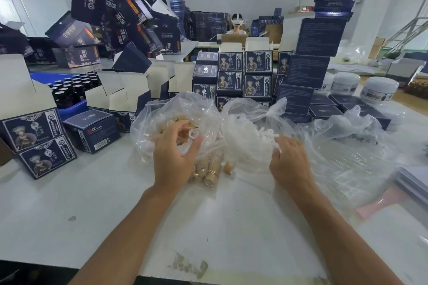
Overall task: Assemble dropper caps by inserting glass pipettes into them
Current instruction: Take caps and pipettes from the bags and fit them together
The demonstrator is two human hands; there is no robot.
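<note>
Left hand (173, 152) over the mouth of the left bag (148, 127), fingers curled, pinching a small white ring-shaped cap (193, 133) between thumb and fingertips, open end facing up toward camera. No pipette visible in the cap; can't tell if anything sits inside it.

Left bag is clear plastic, holds a heap of tan caps (178, 122). A few more tan caps (212, 170) lie on the table (92, 203) under and just beside that bag's front edge, one loose cap (229, 166) to the right of them.

Right hand (290, 162) rests on the right bag (250, 122), fingers bent down into the plastic at its opening. Can't tell whether it's gripping the film or a part inside. That bag holds white parts (266, 134), too blurred to say what kind.

More crumpled clear plastic (347, 146) spreads to the right of both bags.

Surroundings: stacks of dark blue boxes (243, 69) behind the bags, more of them at left (39, 141), several with white flaps open. Blue tray (71, 109) at left with dark bottles (74, 85). White jars (377, 90) at far right. Another person (236, 25) wearing a headset sits at the far side of the room.
</note>
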